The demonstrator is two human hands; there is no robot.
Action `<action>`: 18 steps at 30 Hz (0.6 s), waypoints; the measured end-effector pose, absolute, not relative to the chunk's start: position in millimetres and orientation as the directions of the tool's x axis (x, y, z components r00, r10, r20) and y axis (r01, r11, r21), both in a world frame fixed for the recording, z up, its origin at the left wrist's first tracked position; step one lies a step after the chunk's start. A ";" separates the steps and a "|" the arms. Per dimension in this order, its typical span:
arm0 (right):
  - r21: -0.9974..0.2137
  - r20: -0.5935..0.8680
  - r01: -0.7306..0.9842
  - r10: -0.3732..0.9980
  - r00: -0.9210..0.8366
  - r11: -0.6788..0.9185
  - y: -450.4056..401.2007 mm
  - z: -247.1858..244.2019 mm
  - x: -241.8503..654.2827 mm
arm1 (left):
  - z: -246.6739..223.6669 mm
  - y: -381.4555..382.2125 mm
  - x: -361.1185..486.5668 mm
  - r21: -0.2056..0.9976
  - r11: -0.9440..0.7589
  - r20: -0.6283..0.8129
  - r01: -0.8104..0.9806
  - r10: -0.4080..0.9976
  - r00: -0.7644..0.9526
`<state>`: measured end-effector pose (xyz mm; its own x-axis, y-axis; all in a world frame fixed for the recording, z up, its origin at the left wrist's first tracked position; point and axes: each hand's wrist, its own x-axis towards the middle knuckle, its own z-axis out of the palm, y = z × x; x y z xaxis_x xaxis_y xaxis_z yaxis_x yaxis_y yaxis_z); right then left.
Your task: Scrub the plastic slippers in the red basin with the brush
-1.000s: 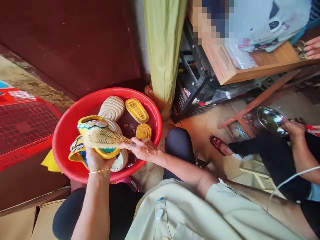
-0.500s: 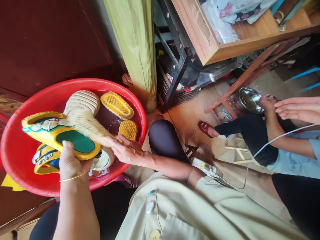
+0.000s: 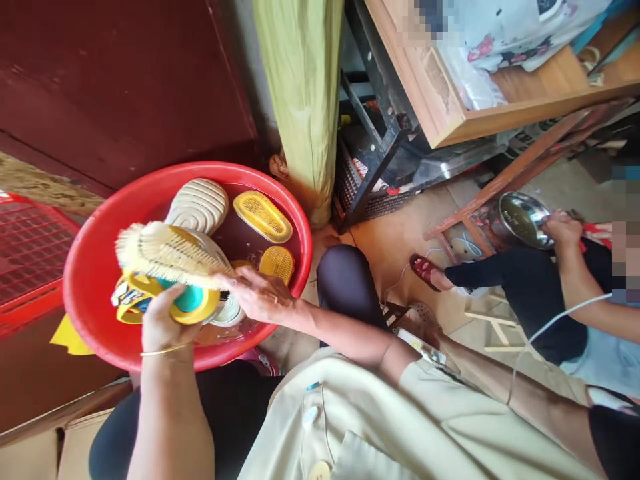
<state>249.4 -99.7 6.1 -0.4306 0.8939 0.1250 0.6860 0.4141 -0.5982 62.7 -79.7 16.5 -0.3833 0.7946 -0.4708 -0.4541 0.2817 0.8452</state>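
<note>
My left hand point(image 3: 167, 320) grips a yellow slipper point(image 3: 203, 310) with a green insole, above the near side of a red basin point(image 3: 80, 280). In my right hand point(image 3: 263, 293) is a pale-bristled brush point(image 3: 165, 253), which lies across the slipper and hides much of it. Dark water point(image 3: 240, 237) fills the basin. Behind the brush rests a cream ridged sole point(image 3: 200, 203). Two yellow soles, one long point(image 3: 263, 217) and one smaller point(image 3: 277, 265), lie at the basin's right side. A white shoe point(image 3: 230, 312) sits beside the slipper.
A red crate point(image 3: 35, 253) stands left of the basin. Beyond it hangs a green cloth point(image 3: 305, 100), near a metal frame point(image 3: 373, 173) and a wooden drawer point(image 3: 445, 127). At the right, another person's hand point(image 3: 565, 227) holds a metal bowl point(image 3: 523, 217).
The view has shifted left. The brush has moved across the slipper's upper side and now covers its decorated strap. The other person's second hand has dropped out of its earlier place.
</note>
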 end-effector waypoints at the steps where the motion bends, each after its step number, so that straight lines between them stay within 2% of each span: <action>1: -0.598 0.119 0.694 0.901 -0.417 0.401 -93.1 8.1 246.6 | 16.8 -83.7 64.8 0.823 0.332 -0.502 -0.460 0.805 -0.316; 4: -0.627 0.083 0.712 0.936 -0.343 0.317 -68.5 6.4 247.0 | 22.4 -95.4 66.8 0.815 0.362 -0.484 -0.452 0.855 -0.188; 6: -0.649 0.058 0.715 0.954 -0.294 0.259 -51.8 0.4 255.9 | 28.0 -99.5 62.0 0.837 0.323 -0.442 -0.442 0.875 -0.198; 8: -0.666 0.019 0.719 0.968 -0.250 0.199 -38.1 -5.7 270.1 | 32.4 -98.5 52.1 0.876 0.254 -0.376 -0.410 0.892 -0.251; 12: -0.648 -0.142 0.758 0.967 -0.211 0.070 -21.4 -8.2 298.9 | 30.8 -85.2 21.3 0.966 0.137 -0.233 -0.221 0.835 -0.499; 16: -0.522 -0.371 0.851 0.913 -0.169 -0.054 -14.0 -5.3 308.0 | 18.8 -75.9 -10.4 0.945 0.323 -0.281 -0.041 0.747 -0.603; 18: -0.458 -0.420 0.886 0.897 -0.142 -0.074 -12.5 -6.8 305.4 | 12.8 -76.8 -22.0 0.922 0.365 -0.204 0.131 0.743 -0.637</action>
